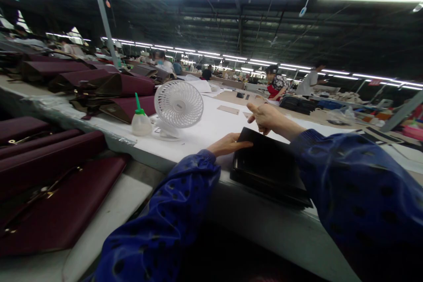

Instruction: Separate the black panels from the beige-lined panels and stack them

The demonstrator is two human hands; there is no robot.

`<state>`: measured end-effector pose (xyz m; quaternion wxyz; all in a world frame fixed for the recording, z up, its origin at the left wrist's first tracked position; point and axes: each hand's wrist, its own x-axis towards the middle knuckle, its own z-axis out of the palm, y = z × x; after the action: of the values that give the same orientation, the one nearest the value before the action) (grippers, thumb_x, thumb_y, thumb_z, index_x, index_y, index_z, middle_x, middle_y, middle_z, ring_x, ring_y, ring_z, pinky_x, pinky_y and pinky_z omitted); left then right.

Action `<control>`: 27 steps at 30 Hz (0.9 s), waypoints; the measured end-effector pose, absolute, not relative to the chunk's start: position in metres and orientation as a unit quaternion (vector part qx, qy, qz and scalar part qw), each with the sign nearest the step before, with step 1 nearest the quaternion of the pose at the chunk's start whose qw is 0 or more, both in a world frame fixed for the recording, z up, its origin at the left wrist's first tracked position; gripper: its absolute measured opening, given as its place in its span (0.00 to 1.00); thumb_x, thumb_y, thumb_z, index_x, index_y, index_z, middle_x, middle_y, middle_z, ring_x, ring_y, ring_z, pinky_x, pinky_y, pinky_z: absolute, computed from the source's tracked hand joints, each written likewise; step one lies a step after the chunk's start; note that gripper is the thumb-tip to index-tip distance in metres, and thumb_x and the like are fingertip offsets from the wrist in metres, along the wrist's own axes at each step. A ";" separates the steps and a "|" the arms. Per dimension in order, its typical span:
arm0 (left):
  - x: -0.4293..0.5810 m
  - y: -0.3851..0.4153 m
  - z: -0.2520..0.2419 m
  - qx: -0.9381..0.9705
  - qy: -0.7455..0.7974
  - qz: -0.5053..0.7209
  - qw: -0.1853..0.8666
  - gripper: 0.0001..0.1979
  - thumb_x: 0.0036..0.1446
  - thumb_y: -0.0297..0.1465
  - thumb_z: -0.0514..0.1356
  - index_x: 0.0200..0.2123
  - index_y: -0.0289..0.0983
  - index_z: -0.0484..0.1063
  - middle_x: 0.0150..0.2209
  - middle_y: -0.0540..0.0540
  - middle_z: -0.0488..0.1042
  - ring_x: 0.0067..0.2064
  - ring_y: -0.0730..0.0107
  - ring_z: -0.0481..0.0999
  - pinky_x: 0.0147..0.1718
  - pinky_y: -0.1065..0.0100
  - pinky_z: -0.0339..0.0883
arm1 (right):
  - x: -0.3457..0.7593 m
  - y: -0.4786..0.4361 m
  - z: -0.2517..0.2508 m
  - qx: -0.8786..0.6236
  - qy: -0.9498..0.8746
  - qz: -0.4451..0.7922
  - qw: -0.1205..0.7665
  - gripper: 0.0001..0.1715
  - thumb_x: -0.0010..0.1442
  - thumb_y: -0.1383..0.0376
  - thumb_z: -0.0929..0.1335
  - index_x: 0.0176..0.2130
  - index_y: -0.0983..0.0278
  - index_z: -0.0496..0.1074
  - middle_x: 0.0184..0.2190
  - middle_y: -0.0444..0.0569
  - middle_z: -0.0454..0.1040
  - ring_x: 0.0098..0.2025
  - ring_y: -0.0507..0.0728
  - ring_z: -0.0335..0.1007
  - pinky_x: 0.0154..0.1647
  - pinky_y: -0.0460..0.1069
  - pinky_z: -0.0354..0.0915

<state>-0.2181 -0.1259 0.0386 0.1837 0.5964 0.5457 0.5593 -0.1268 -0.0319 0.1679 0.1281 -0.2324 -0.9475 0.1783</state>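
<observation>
A stack of black, glossy leather-like panels lies at the near edge of the white-covered table. My left hand grips the left corner of the top panel, thumb flat on its face and fingers behind it. Just above the panel's far edge is my right hand, its fingers bent inward and one finger jutting left. Some of its fingertips reach down by the panel's edge; whether anything small is pinched there is hidden. Both forearms wear blue dotted sleeves.
A white desk fan and a squeeze bottle with a green nozzle stand left of my hands. Maroon bags fill the left side. A beige flat piece lies farther back. Other people work beyond.
</observation>
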 end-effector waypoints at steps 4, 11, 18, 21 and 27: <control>-0.218 -0.125 0.038 0.593 0.541 0.562 0.200 0.20 0.51 0.45 0.61 0.34 0.33 0.75 0.30 0.50 0.72 0.36 0.67 0.70 0.39 0.66 0.62 | -0.116 -0.036 0.174 -0.219 -0.886 0.337 0.232 0.45 0.65 0.42 0.45 0.37 0.71 0.72 0.13 0.45 0.62 0.16 0.53 0.64 0.18 0.47 0.66; -0.215 -0.126 0.040 0.566 0.539 0.585 0.215 0.19 0.50 0.44 0.62 0.33 0.31 0.75 0.29 0.49 0.73 0.35 0.67 0.71 0.38 0.66 0.62 | -0.056 -0.077 0.160 -0.048 -0.817 0.387 0.425 0.38 0.68 0.50 0.42 0.53 0.66 0.64 0.47 0.58 0.74 0.50 0.60 0.71 0.48 0.54 0.67; -0.215 -0.125 0.039 0.548 0.538 0.603 0.213 0.20 0.49 0.44 0.62 0.32 0.31 0.76 0.29 0.48 0.73 0.35 0.67 0.71 0.37 0.66 0.63 | -0.004 -0.075 0.144 -0.057 -0.753 0.383 0.532 0.38 0.66 0.52 0.40 0.62 0.60 0.56 0.55 0.60 0.67 0.59 0.62 0.63 0.55 0.60 0.62; -0.215 -0.125 0.039 0.552 0.535 0.603 0.212 0.19 0.50 0.44 0.62 0.32 0.31 0.75 0.29 0.48 0.74 0.34 0.68 0.71 0.36 0.67 0.63 | 0.007 -0.073 0.152 -0.144 -0.744 0.422 0.497 0.45 0.60 0.56 0.30 0.67 0.53 0.45 0.64 0.49 0.56 0.65 0.59 0.50 0.51 0.59 0.65; -0.215 -0.124 0.038 0.570 0.531 0.600 0.182 0.15 0.51 0.40 0.62 0.34 0.33 0.77 0.35 0.47 0.77 0.38 0.66 0.72 0.41 0.66 0.65 | 0.039 -0.073 0.150 -0.121 -0.759 0.476 0.427 0.44 0.58 0.46 0.32 0.68 0.49 0.39 0.68 0.42 0.45 0.63 0.65 0.54 0.49 0.62 0.67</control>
<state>-0.2148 -0.1240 0.0377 0.1816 0.5703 0.5314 0.5995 0.0388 -0.0730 0.1497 0.4266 -0.1213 -0.7592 0.4764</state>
